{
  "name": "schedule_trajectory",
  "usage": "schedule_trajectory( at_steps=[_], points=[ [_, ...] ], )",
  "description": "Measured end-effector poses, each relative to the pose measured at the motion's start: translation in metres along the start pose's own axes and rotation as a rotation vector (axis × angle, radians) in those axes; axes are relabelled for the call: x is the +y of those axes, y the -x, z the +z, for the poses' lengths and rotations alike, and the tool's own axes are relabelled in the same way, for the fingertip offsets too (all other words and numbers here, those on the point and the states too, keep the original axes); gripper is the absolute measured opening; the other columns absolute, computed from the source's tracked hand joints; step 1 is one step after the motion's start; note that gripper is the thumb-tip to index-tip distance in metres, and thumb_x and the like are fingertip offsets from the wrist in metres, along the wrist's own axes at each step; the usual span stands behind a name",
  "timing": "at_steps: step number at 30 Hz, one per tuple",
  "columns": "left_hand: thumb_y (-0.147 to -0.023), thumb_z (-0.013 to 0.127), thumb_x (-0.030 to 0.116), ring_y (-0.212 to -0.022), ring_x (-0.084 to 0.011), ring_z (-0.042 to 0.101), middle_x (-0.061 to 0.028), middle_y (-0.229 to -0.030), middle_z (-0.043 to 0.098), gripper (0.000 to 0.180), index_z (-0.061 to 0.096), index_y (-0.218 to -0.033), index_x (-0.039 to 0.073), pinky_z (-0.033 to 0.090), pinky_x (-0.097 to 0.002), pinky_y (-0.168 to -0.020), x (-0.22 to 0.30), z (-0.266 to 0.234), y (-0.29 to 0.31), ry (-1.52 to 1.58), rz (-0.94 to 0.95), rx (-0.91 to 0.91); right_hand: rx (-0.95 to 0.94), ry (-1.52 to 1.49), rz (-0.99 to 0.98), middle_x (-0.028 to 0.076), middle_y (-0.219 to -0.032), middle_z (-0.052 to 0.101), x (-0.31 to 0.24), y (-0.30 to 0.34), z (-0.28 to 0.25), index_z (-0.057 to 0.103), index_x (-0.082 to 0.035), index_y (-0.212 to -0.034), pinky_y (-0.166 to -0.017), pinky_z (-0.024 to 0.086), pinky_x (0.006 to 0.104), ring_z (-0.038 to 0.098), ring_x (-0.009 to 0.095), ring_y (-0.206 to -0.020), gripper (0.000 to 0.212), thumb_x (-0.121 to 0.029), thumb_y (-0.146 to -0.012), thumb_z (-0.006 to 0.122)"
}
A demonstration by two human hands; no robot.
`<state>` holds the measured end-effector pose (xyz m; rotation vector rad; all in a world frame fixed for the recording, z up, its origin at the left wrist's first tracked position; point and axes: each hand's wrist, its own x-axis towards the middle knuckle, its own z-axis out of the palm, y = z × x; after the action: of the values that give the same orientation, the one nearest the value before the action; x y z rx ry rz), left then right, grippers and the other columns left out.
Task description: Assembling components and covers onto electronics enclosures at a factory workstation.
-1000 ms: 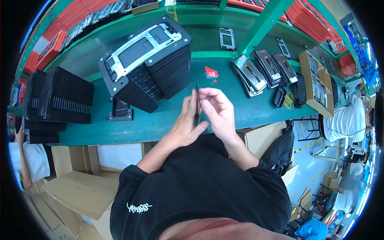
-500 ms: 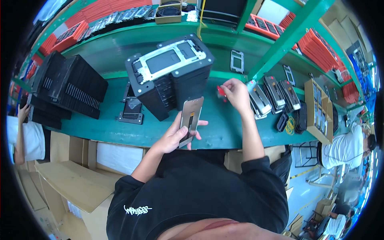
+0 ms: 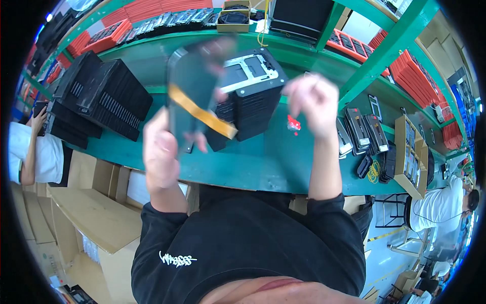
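My left hand (image 3: 163, 149) grips a dark phone screen panel (image 3: 190, 76), raised and tilted, with a gold-orange flex cable (image 3: 202, 114) across it. The panel's upper end is smeared by motion, and it covers part of a tall stack of black trays (image 3: 255, 109). On that stack's top lies a silver phone frame (image 3: 253, 71). My right hand (image 3: 315, 104) is lifted over the bench, its fingers blurred. A small red piece (image 3: 293, 124) rests on the green bench below and beside it, apart from the fingers.
Black slotted trays (image 3: 119, 99) stand stacked at left. At right are piles of screen panels (image 3: 358, 131), yellow rubber bands (image 3: 373, 172) and a divided cardboard box (image 3: 410, 167). A green post (image 3: 377, 61) rises behind. Other people sit at both sides; cardboard boxes (image 3: 96, 218) stand below left.
My left hand has raised and turned the panel, bringing the cable into view. My right hand has let go of the red piece, which now lies on the bench, and has moved up.
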<state>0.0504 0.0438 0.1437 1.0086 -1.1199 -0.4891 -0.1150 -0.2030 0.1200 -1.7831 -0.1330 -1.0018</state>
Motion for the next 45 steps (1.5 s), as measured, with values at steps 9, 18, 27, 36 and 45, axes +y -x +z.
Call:
schedule_trajectory(
  at_steps=[9, 18, 27, 36, 45],
  points=[
    [-0.088, 0.079, 0.036, -0.103, -0.0166, 0.063, -0.0105, -0.124, 0.069, 0.07, 0.054, -0.146, 0.006, 0.053, -0.0321, -0.088, -0.002, -0.038, -0.068, -0.687, 0.061, 0.035, 0.491, -0.439, 0.68, 0.011, -0.124, 0.069, 0.088, -0.021, 0.034, 0.066, -0.003, -0.132, -0.101, 0.044, 0.0335, 0.061, 0.016, -0.113, 0.057, -0.049, -0.11, 0.04],
    [-0.088, 0.081, 0.031, -0.116, -0.0266, 0.063, -0.0123, -0.128, 0.067, 0.076, 0.047, -0.152, 0.011, 0.047, -0.0383, -0.105, -0.021, -0.014, -0.103, -1.012, 0.147, -0.31, 0.252, -0.28, 0.726, 0.004, -0.129, 0.062, 0.012, -0.019, 0.003, 0.048, -0.007, -0.155, -0.103, 0.04, 0.0322, 0.055, 0.015, -0.109, 0.069, -0.056, -0.107, 0.043],
    [-0.079, 0.087, 0.044, -0.119, -0.0313, 0.06, -0.0137, -0.124, 0.068, 0.088, 0.047, -0.151, 0.014, 0.048, -0.0428, -0.106, -0.027, -0.019, -0.109, -0.943, 0.181, -0.35, -0.008, -0.123, 0.715, 0.003, -0.137, 0.053, 0.011, -0.018, -0.016, 0.038, -0.011, -0.162, -0.094, 0.038, 0.0267, 0.047, 0.011, -0.1, 0.068, -0.034, -0.101, 0.061],
    [-0.075, 0.09, 0.04, -0.111, -0.0323, 0.068, -0.0143, -0.12, 0.072, 0.091, 0.048, -0.151, 0.015, 0.052, -0.0419, -0.103, -0.03, -0.025, -0.108, -0.857, 0.14, -0.346, -0.016, -0.045, 0.688, 0.006, -0.15, 0.043, -0.002, -0.017, -0.002, 0.029, -0.01, -0.165, -0.108, 0.035, 0.0299, 0.047, 0.016, -0.118, 0.076, -0.029, -0.1, 0.063],
    [-0.072, 0.09, 0.024, -0.122, -0.0227, 0.064, -0.0136, -0.131, 0.069, 0.092, 0.046, -0.151, 0.007, 0.046, -0.0368, -0.111, -0.018, -0.021, -0.105, -0.836, 0.035, -0.371, 0.035, -0.076, 0.654, 0.011, -0.16, 0.039, -0.002, -0.014, 0.006, 0.027, -0.006, -0.165, -0.117, 0.028, 0.0314, 0.04, 0.02, -0.14, 0.074, -0.024, -0.101, 0.06]
  ],
)
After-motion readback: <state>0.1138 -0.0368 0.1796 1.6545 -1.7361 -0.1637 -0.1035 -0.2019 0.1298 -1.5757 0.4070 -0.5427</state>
